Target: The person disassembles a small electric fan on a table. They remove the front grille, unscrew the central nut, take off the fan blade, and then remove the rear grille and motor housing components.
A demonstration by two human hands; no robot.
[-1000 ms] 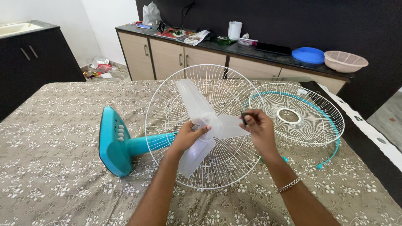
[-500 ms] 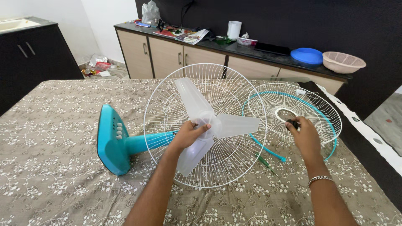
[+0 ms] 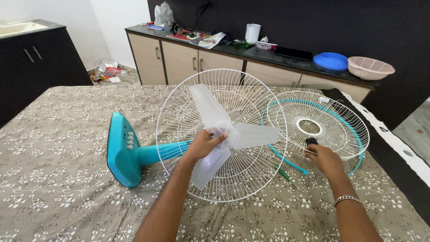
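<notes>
Your left hand (image 3: 204, 145) gripped the hub of the translucent three-blade fan blade (image 3: 222, 130), which sat in the middle of the white rear wire guard (image 3: 179, 112) of a teal pedestal fan lying on its side on the table (image 3: 58, 130), its base (image 3: 120, 150) turned toward the left edge. Your right hand (image 3: 323, 157) rested near the right edge, fingers pinched on a small black piece, likely a blade cap (image 3: 311, 141), just at the rim of the detached front wire guard (image 3: 333, 121), which lay flat with its teal trim ring (image 3: 286, 160) partly loose beneath it. Judging by this layout, the fan stood half taken apart: the front guard was off and set aside, while the blade remained on the motor shaft and the rear guard remained on the body. A thin green tool, possibly a screwdriver (image 3: 285, 175), lay on the patterned cloth between the two guards. The motor housing was hidden behind the blade hub and your left hand, so whether the blade was loose on its shaft could not be told. The black piece was too small and too covered by your fingers to identify with certainty. Behind the table, a long counter (image 3: 233, 60) carried clutter, a blue lid and a pink basket.
</notes>
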